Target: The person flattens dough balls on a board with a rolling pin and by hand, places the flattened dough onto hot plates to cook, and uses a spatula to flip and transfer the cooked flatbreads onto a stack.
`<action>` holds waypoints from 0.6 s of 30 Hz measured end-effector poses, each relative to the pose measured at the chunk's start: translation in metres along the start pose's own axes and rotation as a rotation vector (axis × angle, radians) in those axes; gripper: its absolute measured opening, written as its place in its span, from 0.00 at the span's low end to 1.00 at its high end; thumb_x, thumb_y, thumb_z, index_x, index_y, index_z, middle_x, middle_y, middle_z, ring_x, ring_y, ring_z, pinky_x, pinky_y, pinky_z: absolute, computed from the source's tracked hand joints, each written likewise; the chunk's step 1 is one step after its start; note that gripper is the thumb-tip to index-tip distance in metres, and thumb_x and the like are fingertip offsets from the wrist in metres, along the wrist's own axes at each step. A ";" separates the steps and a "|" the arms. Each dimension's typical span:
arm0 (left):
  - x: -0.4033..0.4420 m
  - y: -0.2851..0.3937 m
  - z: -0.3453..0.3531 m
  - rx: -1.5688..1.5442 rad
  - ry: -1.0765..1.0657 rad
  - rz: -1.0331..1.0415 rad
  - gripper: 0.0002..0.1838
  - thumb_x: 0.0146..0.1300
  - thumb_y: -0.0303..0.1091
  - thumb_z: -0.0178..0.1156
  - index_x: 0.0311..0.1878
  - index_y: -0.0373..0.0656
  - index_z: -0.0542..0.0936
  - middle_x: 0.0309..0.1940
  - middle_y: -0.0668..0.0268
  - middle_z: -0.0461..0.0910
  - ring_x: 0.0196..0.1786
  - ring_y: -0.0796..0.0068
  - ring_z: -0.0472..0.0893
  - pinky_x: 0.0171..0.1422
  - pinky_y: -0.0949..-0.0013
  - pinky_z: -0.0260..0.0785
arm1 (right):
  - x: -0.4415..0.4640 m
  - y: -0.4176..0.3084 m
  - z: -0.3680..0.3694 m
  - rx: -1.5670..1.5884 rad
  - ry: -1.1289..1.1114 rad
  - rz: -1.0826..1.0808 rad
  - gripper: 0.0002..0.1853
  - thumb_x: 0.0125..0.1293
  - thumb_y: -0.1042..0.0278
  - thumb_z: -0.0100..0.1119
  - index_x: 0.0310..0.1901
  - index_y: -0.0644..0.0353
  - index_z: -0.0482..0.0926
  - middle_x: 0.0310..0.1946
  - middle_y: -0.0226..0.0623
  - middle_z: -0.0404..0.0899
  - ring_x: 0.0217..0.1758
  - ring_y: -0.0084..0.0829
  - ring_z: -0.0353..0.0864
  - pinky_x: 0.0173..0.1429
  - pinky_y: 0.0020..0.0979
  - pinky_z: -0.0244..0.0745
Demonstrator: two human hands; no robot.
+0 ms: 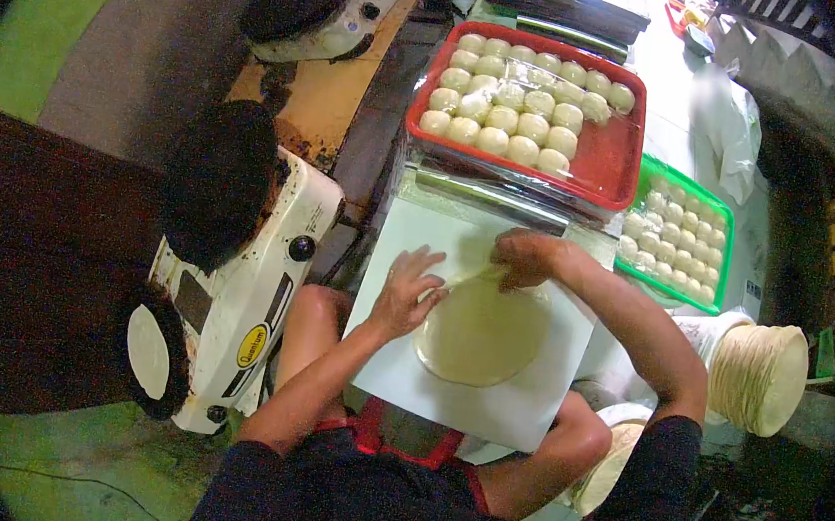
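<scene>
A thin round sheet of dough lies flat on a white board across the person's lap. At the sheet's left edge is my left hand, its fingers spread and the thumb side close to or touching the dough. My right hand is curled over the far edge of the sheet, fingers closed on the dough there; the fingertips are partly hidden. Beyond the board, a red tray holds rows of round dough balls under clear plastic.
A green tray of smaller-looking dough balls stands at the right. Stacks of thin round sheets sit below it. Stoves with dark round plates are on the left; a pale round sheet lies on one plate.
</scene>
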State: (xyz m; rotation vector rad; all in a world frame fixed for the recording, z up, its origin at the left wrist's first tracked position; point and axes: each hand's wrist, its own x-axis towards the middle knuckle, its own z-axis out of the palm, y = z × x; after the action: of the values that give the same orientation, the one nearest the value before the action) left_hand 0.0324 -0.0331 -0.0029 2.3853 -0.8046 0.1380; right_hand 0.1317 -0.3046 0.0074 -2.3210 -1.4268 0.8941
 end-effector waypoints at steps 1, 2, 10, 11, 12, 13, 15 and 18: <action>-0.004 0.009 0.005 -0.171 0.012 -0.124 0.09 0.66 0.34 0.66 0.43 0.39 0.81 0.55 0.51 0.81 0.64 0.46 0.77 0.69 0.45 0.64 | 0.002 -0.001 -0.011 -0.019 -0.139 -0.047 0.34 0.63 0.43 0.68 0.59 0.64 0.74 0.35 0.52 0.84 0.38 0.50 0.82 0.51 0.48 0.79; -0.008 0.020 0.010 -0.341 0.024 -0.245 0.09 0.68 0.34 0.64 0.44 0.39 0.81 0.51 0.50 0.82 0.60 0.48 0.79 0.64 0.48 0.69 | 0.003 -0.003 -0.023 -0.030 -0.278 -0.096 0.36 0.63 0.41 0.68 0.62 0.63 0.73 0.39 0.50 0.85 0.40 0.47 0.83 0.53 0.46 0.80; -0.019 0.011 0.033 -0.616 -0.191 -0.905 0.20 0.77 0.46 0.49 0.41 0.36 0.79 0.30 0.60 0.80 0.31 0.72 0.75 0.36 0.63 0.68 | -0.061 -0.045 0.023 1.014 0.053 0.030 0.49 0.65 0.50 0.67 0.79 0.63 0.52 0.80 0.49 0.53 0.83 0.41 0.49 0.84 0.40 0.46; -0.023 0.012 0.026 -0.722 -0.349 -1.060 0.19 0.77 0.46 0.50 0.41 0.38 0.79 0.31 0.63 0.80 0.32 0.75 0.74 0.36 0.64 0.68 | -0.064 -0.059 0.023 1.058 0.016 0.054 0.48 0.64 0.52 0.67 0.79 0.61 0.52 0.80 0.48 0.52 0.83 0.41 0.49 0.84 0.40 0.45; -0.023 0.016 0.002 -0.967 -0.637 -0.952 0.16 0.75 0.44 0.53 0.47 0.41 0.81 0.37 0.68 0.81 0.36 0.79 0.72 0.38 0.67 0.67 | -0.066 -0.075 0.017 1.031 -0.017 0.087 0.48 0.65 0.56 0.67 0.80 0.57 0.51 0.80 0.46 0.52 0.82 0.40 0.50 0.83 0.39 0.46; -0.041 0.012 0.009 -1.166 -0.699 -0.953 0.18 0.74 0.44 0.54 0.53 0.40 0.81 0.41 0.67 0.82 0.37 0.79 0.74 0.39 0.70 0.69 | -0.065 -0.091 0.012 1.103 -0.085 0.140 0.47 0.66 0.59 0.68 0.81 0.53 0.50 0.80 0.44 0.53 0.82 0.39 0.52 0.83 0.38 0.47; -0.069 0.000 0.006 -1.357 -0.801 -0.857 0.19 0.75 0.42 0.54 0.58 0.39 0.80 0.43 0.65 0.83 0.40 0.76 0.78 0.44 0.67 0.72 | -0.059 -0.120 -0.006 1.164 -0.128 0.183 0.47 0.66 0.58 0.68 0.80 0.52 0.52 0.80 0.41 0.53 0.81 0.38 0.52 0.82 0.38 0.48; -0.053 0.035 -0.085 -1.220 -0.883 -1.137 0.22 0.74 0.49 0.57 0.56 0.39 0.82 0.46 0.65 0.85 0.42 0.76 0.83 0.48 0.70 0.75 | -0.032 -0.166 -0.061 1.014 -0.138 0.141 0.47 0.65 0.57 0.69 0.80 0.53 0.53 0.80 0.42 0.53 0.82 0.38 0.52 0.82 0.40 0.47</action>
State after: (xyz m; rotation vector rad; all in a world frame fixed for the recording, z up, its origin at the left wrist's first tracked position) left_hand -0.0230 0.0217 0.0691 1.2650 0.2784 -1.4582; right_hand 0.0422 -0.2484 0.1531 -1.5886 -0.5772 1.4062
